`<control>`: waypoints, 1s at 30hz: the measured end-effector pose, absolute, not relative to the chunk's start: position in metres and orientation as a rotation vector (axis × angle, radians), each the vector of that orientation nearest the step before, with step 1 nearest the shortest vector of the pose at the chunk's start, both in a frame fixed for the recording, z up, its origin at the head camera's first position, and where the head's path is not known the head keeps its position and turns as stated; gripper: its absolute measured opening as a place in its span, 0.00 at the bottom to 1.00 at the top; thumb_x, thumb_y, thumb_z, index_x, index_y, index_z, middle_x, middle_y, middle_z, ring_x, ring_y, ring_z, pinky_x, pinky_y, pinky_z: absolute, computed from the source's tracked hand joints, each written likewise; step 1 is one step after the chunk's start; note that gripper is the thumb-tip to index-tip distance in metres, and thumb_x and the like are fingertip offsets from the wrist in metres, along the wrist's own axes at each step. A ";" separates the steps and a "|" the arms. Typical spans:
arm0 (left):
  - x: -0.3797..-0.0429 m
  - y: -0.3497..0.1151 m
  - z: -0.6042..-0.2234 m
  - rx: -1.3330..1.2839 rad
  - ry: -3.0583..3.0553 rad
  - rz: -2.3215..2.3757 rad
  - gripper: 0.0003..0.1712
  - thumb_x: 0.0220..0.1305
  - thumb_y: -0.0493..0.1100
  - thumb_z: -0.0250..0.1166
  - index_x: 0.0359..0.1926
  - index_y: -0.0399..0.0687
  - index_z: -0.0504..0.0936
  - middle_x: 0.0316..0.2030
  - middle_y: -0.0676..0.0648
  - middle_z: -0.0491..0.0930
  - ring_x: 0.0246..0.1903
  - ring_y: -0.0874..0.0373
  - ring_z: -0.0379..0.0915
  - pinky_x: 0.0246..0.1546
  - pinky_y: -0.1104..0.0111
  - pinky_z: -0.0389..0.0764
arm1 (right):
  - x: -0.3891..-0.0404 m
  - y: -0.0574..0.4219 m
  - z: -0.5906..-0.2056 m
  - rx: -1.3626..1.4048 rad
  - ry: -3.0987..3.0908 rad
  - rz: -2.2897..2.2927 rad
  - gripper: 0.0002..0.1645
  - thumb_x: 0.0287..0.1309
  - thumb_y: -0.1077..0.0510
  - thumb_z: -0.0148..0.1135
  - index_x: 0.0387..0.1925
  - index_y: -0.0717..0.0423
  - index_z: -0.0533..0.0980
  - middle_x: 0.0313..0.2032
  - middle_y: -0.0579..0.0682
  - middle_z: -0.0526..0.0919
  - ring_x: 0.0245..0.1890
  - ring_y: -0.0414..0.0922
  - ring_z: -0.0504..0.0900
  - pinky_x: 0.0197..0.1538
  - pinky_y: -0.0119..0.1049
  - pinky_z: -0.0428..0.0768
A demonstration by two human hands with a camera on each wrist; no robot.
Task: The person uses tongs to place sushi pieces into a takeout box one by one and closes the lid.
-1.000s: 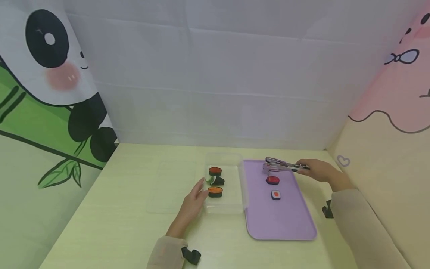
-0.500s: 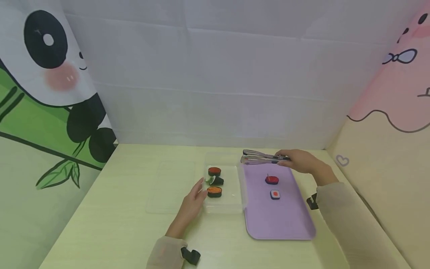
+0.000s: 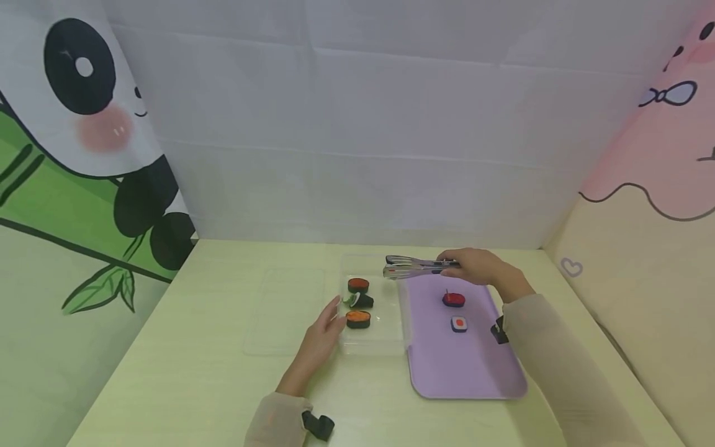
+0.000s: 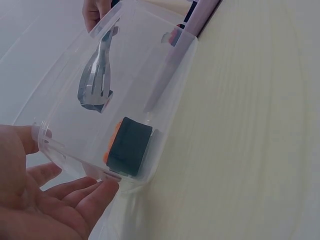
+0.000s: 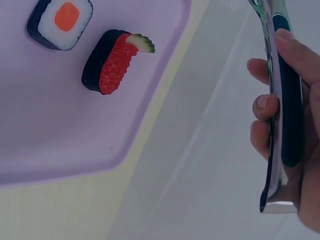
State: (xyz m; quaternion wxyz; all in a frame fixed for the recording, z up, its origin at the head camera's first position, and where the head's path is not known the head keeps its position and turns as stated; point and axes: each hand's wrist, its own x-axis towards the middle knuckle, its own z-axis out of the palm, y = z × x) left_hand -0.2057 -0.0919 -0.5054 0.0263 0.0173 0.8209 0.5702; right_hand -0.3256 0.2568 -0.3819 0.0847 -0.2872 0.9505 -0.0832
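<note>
Left hand [image 3: 321, 336] loosely spread against clear container [image 3: 388, 326], right hand [image 3: 475, 266] curled round metal tongs [image 5: 291, 117]

No text, label or number can be read.

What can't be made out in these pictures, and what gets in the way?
Whether the tongs grip anything: too small in the head view, veiled by the container's cloudy plastic in the left wrist view.
The far end of the tongs, right wrist view: cut off by the top edge.
Most of the right hand, left wrist view: cut off by the top edge.
The clear flat piece, head view: see-through, only faint outlines show.
</note>
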 end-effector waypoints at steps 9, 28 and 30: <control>-0.207 -0.095 -0.507 0.077 2.550 1.755 0.32 0.75 0.51 0.52 0.75 0.52 0.57 0.68 0.34 0.62 0.65 0.37 0.61 0.62 0.43 0.63 | -0.329 0.254 -0.378 -0.866 2.825 -0.234 0.24 0.67 0.49 0.59 0.60 0.53 0.74 0.52 0.53 0.80 0.50 0.53 0.78 0.55 0.56 0.73; -0.205 -0.093 -0.506 0.070 2.529 1.761 0.32 0.75 0.50 0.52 0.75 0.51 0.57 0.68 0.35 0.62 0.65 0.38 0.61 0.62 0.43 0.63 | -0.291 0.356 -0.388 -0.713 2.859 -0.376 0.28 0.65 0.45 0.61 0.58 0.59 0.74 0.46 0.54 0.82 0.44 0.52 0.79 0.47 0.55 0.76; -0.205 -0.093 -0.506 0.047 2.519 1.764 0.32 0.75 0.51 0.53 0.75 0.53 0.57 0.69 0.36 0.62 0.65 0.38 0.60 0.62 0.44 0.62 | -0.287 0.365 -0.389 -0.707 2.844 -0.368 0.27 0.64 0.45 0.62 0.57 0.59 0.74 0.43 0.51 0.81 0.40 0.48 0.78 0.43 0.52 0.77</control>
